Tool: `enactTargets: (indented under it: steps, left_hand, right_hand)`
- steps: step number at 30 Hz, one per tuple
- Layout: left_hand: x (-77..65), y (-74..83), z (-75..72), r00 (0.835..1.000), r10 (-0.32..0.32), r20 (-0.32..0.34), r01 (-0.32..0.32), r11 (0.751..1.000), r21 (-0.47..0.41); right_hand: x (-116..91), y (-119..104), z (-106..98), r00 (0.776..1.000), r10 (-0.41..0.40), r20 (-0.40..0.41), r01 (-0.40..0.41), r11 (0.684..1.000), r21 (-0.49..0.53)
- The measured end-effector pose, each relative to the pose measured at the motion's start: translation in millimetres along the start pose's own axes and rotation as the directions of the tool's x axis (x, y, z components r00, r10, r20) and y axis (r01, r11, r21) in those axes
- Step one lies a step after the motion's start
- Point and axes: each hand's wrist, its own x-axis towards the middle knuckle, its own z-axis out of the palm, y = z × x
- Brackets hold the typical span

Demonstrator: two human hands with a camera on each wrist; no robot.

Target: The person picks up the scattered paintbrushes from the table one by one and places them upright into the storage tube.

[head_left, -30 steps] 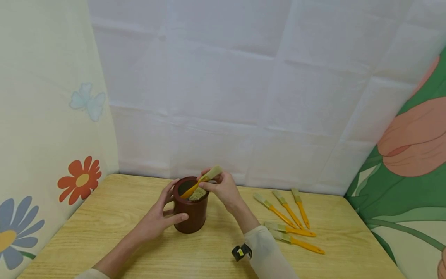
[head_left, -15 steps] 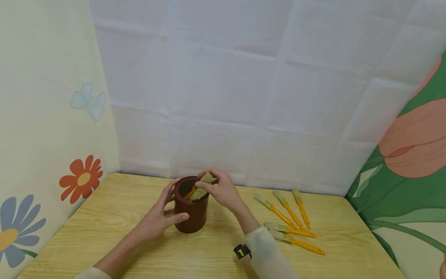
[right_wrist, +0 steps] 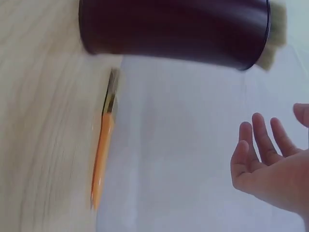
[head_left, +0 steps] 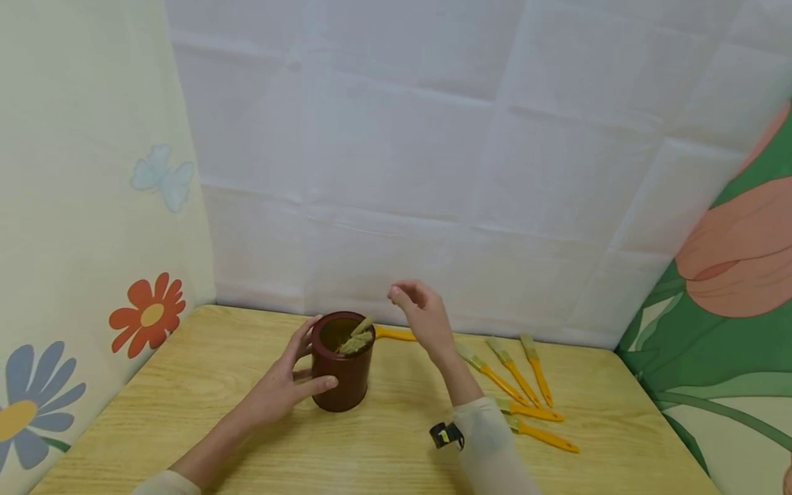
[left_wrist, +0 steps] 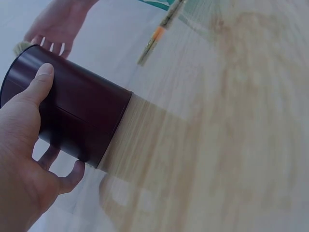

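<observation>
Left hand's grip (head_left: 281, 385) curled round the left side of the maroon canister (head_left: 340, 381), which stands on the counter (head_left: 383, 447) with brushes (head_left: 357, 342) bristle-up inside, lone brush (head_left: 396, 334) behind-right of it, right hand's grip (head_left: 427, 323) relaxed above-right, five more brushes (head_left: 518, 377) farther right of canister

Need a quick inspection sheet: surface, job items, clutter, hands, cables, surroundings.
Surface: wood-grain table.
Job items: dark red container, upright; brushes inside, bristles showing at the rim, count unclear. Five loose brushes at the head view's right; another brush lies near the table's back edge.
Clutter: nothing seen.
Left hand: grips the container.
Right hand: above the table, holding nothing.
Cables: nothing seen.
Surroundings: white backdrop; floral panels both sides.
</observation>
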Motion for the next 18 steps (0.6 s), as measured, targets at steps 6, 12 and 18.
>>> enactTargets:
  steps: [6,12,18]
  left_hand:
    - [-1.1,-2.7,-0.7,1.0,0.006,-0.006,-0.006,1.0,0.005]
    - [-2.8,-4.6,-1.6,1.0,0.01,-0.013,-0.01,1.0,0.005]
    - [0.1,-3.0,-1.0,1.0,0.016,-0.006,-0.016,1.0,0.009]
  right_hand:
    - [-3.0,26.9,-15.6,0.988,0.153,0.02,-0.141,0.948,-0.284]
    - [-9.5,56.0,-15.3,0.936,0.302,0.179,-0.159,0.818,-0.552]
    - [-11.1,65.5,-13.9,0.888,0.333,0.318,-0.052,0.759,-0.649]
